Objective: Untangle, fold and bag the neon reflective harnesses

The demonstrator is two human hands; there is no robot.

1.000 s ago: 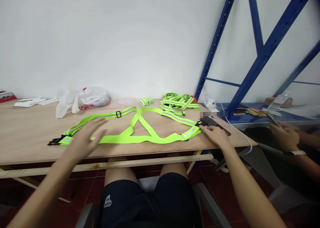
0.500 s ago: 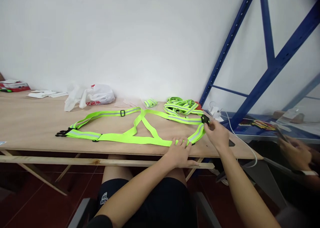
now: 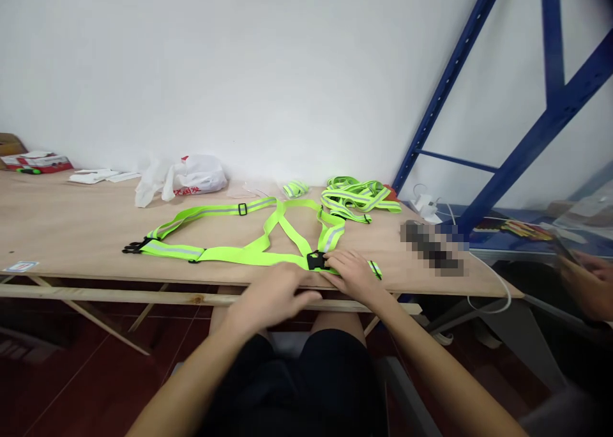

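A neon yellow-green reflective harness [image 3: 225, 255] with grey stripes lies spread along the table. Its black buckle [image 3: 316, 260] sits at the front right of the webbing, on the front strap. The fingers of my right hand [image 3: 353, 276] are closed at the buckle's right side. My left hand [image 3: 280, 293] is just left of it, over the table edge by the front strap, thumb held apart and its other fingers partly hidden. At the harness's left end is a black pronged clip [image 3: 136, 245]. A black slider [image 3: 242, 209] shows on the back strap.
Behind lie a heap of similar straps [image 3: 357, 195], a small wrapped bundle [image 3: 295, 188] and a white plastic bag [image 3: 198, 174]. A blurred dark object [image 3: 433, 248] and white cable [image 3: 495, 277] are right, near a blue metal frame [image 3: 450, 73]. Another person's hand [image 3: 591, 283] holds a phone.
My right hand has brought the buckle left and toward me, folding the harness's right end inward. My left hand has shifted left off the strap's right part. The view has turned slightly.
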